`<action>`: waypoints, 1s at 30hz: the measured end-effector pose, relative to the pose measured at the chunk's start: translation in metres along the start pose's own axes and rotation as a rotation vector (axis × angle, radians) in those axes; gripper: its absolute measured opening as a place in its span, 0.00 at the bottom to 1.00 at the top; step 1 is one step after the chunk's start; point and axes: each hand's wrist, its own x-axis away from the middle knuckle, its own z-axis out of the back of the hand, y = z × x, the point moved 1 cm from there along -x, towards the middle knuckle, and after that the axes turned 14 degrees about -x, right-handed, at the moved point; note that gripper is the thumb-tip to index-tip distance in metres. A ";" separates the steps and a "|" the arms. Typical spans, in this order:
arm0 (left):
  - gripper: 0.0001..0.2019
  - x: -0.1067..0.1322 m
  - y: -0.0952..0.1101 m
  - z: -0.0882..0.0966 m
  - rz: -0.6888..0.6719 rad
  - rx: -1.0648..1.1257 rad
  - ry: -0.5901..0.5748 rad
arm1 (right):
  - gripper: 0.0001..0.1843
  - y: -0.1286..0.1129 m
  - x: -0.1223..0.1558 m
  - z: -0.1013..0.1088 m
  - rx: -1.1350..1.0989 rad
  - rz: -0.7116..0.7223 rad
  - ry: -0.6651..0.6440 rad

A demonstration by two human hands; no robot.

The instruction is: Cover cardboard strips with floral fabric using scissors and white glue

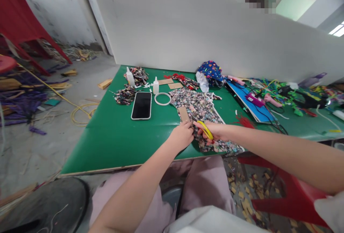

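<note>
On my feed, the right hand (216, 130) grips yellow-handled scissors (205, 129) while the left hand (184, 134) pinches a cardboard rectangle (184, 113), seemingly along with the crinkled floral fabric (197, 101) spread on the smooth green worktop (115, 141).

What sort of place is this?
Probably a craft or sewing workshop: yellow-handled scissors at floral fabric, white squeeze bottles on a green table, and scraps strewn over the floor.

— Type of place?
— Workshop, craft. Desk (115, 143), green-topped: printed cloth (195, 100), yellow-handled scissors (205, 130), two squeeze bottles (156, 86).
— Floor?
— Grey floor (43, 152), strewn with purple scraps (18, 102) and tan offcuts (248, 204).
</note>
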 end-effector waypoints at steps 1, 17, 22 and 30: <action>0.12 0.000 0.000 0.000 0.002 0.001 -0.002 | 0.29 -0.001 0.000 -0.001 0.004 0.000 0.005; 0.13 0.000 0.001 0.004 0.016 0.029 -0.014 | 0.22 -0.002 0.000 -0.004 -0.052 0.021 0.027; 0.14 0.000 0.001 0.003 0.016 0.032 -0.023 | 0.22 0.000 -0.002 -0.007 -0.091 0.027 0.038; 0.13 -0.001 0.001 0.004 0.006 0.011 -0.029 | 0.25 0.005 -0.011 -0.006 -0.153 0.050 -0.072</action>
